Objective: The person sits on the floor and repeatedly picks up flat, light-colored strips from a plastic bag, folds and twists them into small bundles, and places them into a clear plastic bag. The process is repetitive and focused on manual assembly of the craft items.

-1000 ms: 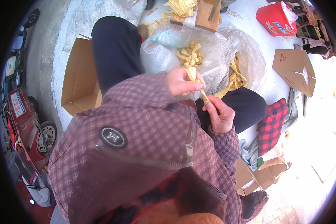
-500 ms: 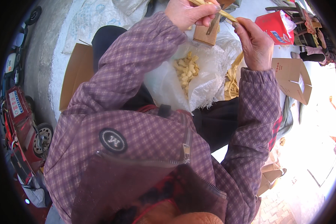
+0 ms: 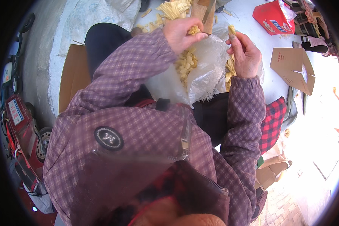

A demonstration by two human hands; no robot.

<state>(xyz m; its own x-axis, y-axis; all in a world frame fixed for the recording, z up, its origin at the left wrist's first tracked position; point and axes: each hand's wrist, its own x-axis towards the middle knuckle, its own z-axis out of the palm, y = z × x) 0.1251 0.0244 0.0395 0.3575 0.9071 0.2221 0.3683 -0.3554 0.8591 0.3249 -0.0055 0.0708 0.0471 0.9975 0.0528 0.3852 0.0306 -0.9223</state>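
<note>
Between the thumb and fingers of my left hand [image 3: 182,34] is a small folded bundle of yellow strip [image 3: 193,29]. My right hand [image 3: 245,53] pinches a short, flat yellow strip piece [image 3: 232,29], pointing upward. The hands are apart, above a whitish plastic bag [image 3: 204,81] in my lap that holds many small yellow pieces [image 3: 185,67]. Long yellow strips [image 3: 229,73] hang or lie just left of my right wrist, partly hidden by it. Past my left hand stands a wooden block [image 3: 204,13] with a metal strip on it.
Beyond my left hand lie a fanned pile of yellow strips [image 3: 174,9] and loose cut bits. A red bag [image 3: 271,18] and an open cardboard box [image 3: 292,69] stand to the right. Another cardboard piece [image 3: 72,77] is by my left knee; a red vehicle [image 3: 24,132] stands far left.
The long strip stretched between both hands is now in separate pieces, one in each hand. Both hands have come lower, and the right has shifted left. The pile beyond has come into view.
</note>
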